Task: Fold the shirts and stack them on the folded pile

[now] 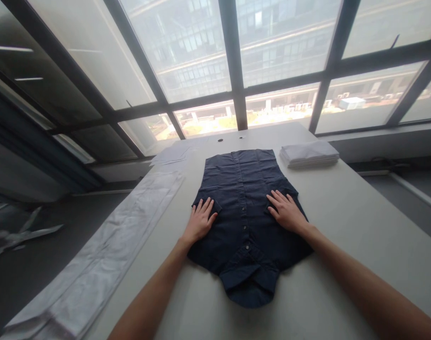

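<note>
A dark navy button-up shirt (pixel 236 189) lies front side up on the white table (pixel 346 212), its collar toward me and its hem toward the window. A line of small buttons runs down its middle. My left hand (pixel 200 219) rests flat on the shirt's left side, fingers spread, over what looks like a folded-in sleeve end. On the opposite side my right hand (pixel 285 211) presses flat near another sleeve end, its fingers apart. Neither hand grips the cloth.
White folded cloths (pixel 309 153) are stacked at the table's far right. Along the left edge stretches a long white cloth (pixel 109 250), with thin white sheets (pixel 174 153) beyond it. Large framed windows (pixel 236 71) stand behind the table. A chair base (pixel 24 233) is on the floor at left.
</note>
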Available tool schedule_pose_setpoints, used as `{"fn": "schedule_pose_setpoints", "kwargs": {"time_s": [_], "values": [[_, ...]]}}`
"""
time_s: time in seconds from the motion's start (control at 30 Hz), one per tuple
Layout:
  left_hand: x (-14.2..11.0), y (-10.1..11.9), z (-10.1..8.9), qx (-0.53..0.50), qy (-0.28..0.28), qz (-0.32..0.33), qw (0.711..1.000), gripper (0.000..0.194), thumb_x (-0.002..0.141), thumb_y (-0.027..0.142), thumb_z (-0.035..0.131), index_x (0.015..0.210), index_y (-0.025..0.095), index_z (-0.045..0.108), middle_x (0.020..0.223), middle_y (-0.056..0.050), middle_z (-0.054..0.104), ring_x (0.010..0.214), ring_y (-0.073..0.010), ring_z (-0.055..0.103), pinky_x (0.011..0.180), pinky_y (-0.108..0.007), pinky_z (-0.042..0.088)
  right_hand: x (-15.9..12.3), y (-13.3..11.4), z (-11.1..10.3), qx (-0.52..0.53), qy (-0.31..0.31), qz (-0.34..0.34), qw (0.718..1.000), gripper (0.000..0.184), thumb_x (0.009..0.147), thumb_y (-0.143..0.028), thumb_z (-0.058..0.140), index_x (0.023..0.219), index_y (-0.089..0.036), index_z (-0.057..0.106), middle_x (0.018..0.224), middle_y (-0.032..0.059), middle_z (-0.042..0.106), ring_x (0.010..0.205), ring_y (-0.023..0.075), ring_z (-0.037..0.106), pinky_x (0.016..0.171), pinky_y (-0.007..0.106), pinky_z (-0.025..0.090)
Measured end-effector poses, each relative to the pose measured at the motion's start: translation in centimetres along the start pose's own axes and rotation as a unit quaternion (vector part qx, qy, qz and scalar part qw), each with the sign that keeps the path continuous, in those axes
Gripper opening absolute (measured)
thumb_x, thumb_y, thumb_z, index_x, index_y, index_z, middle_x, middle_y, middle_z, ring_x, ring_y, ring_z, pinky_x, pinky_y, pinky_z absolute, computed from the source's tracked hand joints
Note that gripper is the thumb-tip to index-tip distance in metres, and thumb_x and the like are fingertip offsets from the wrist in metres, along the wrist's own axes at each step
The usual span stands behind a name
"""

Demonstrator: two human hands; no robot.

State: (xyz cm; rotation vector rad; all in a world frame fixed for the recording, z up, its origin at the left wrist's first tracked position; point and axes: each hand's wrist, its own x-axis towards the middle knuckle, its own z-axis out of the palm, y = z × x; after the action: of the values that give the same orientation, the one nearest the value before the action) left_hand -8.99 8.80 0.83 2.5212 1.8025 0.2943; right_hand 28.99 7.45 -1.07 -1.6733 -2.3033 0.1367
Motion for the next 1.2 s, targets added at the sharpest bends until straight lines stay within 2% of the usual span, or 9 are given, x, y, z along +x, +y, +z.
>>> {"fn": "schedule_pose_setpoints", "kwargs": {"time_s": [0.1,0.27,0.47,0.67,0.77,0.87,0.97,1.1,1.2], "values": [[-0.1,0.3,0.1,0.040,-0.009,0.000,0.999,0.064,0.102,0.054,0.037,0.156,0.020,0.037,0.163,-0.009,0.030,0.151,-0.0378,0.023,0.119,-0.063,0.023,0.0,0.0,-0.1,-0.008,-0.003,-0.002,1.000,0.056,0.102,-0.040,0.037,0.153,-0.019,0.043,0.163,0.0121,0.032,0.152,0.0269,0.024,0.121,0.053,0.020],[0.0,1.5,-0.6,0.029,0.024,0.069,0.997,0.057,0.106,0.045,0.028,0.157,0.020,0.035,0.164,-0.007,0.029,0.153,-0.0274,0.019,0.123,-0.053,0.019,-0.2,-0.6,-0.4,-0.031,0.019,0.004,0.999,0.057,0.102,-0.040,0.036,0.154,-0.018,0.039,0.164,0.0129,0.027,0.152,0.0279,0.024,0.121,0.054,0.020],[-0.1,1.9,0.3,0.018,-0.044,0.112,0.993,0.062,0.104,0.057,0.031,0.159,0.030,0.026,0.167,-0.002,0.021,0.154,-0.0293,0.013,0.122,-0.057,0.019,0.0,-1.4,-1.1,-0.070,0.103,0.076,0.989,0.058,0.103,-0.037,0.029,0.152,-0.007,0.041,0.163,0.0161,0.031,0.151,0.0286,0.023,0.123,0.052,0.013],[0.0,1.7,0.6,0.004,-0.039,0.112,0.993,0.060,0.103,0.058,0.033,0.158,0.035,0.027,0.166,0.000,0.021,0.154,-0.0292,0.013,0.122,-0.058,0.019,0.2,-0.6,-0.2,-0.062,0.018,0.124,0.990,0.068,0.102,-0.049,0.030,0.155,-0.006,0.035,0.164,0.0166,0.026,0.153,0.0292,0.020,0.122,0.053,0.013],[0.1,1.8,0.4,-0.042,-0.018,0.094,0.994,0.055,0.106,0.051,0.028,0.156,0.030,0.035,0.164,-0.002,0.030,0.153,-0.0260,0.021,0.122,-0.053,0.022,0.2,-0.3,0.1,-0.060,0.004,0.128,0.990,0.072,0.101,-0.052,0.030,0.156,-0.006,0.032,0.165,0.0162,0.024,0.153,0.0286,0.017,0.123,0.053,0.010],[0.3,1.5,0.2,-0.096,0.068,0.025,0.993,0.056,0.107,0.041,0.024,0.154,0.016,0.041,0.157,-0.009,0.043,0.148,-0.0218,0.033,0.121,-0.044,0.029,0.2,-0.3,0.0,-0.057,-0.002,0.128,0.990,0.072,0.101,-0.053,0.030,0.156,-0.007,0.031,0.165,0.0165,0.023,0.154,0.0284,0.016,0.123,0.052,0.009],[0.5,1.1,0.3,-0.077,0.123,-0.039,0.989,0.058,0.103,0.041,0.033,0.151,0.010,0.043,0.154,-0.014,0.046,0.148,-0.0252,0.034,0.121,-0.045,0.029,0.3,-0.3,0.0,-0.053,-0.004,0.130,0.990,0.072,0.101,-0.052,0.030,0.156,-0.007,0.031,0.165,0.0163,0.023,0.154,0.0283,0.016,0.123,0.052,0.008],[0.5,1.0,0.6,0.001,0.048,-0.050,0.998,0.065,0.100,0.052,0.042,0.155,0.019,0.039,0.162,-0.012,0.033,0.151,-0.0335,0.026,0.120,-0.055,0.025,0.3,-0.4,-0.1,-0.051,0.000,0.132,0.990,0.072,0.100,-0.053,0.031,0.156,-0.007,0.032,0.165,0.0153,0.024,0.153,0.0276,0.017,0.123,0.052,0.009],[0.4,1.1,0.7,0.037,0.009,-0.049,0.998,0.066,0.099,0.058,0.041,0.156,0.025,0.037,0.165,-0.010,0.027,0.152,-0.0352,0.020,0.120,-0.056,0.023,0.3,-0.4,-0.1,-0.052,0.002,0.132,0.990,0.072,0.100,-0.052,0.031,0.156,-0.007,0.033,0.165,0.0152,0.024,0.153,0.0275,0.018,0.123,0.051,0.009]]}}
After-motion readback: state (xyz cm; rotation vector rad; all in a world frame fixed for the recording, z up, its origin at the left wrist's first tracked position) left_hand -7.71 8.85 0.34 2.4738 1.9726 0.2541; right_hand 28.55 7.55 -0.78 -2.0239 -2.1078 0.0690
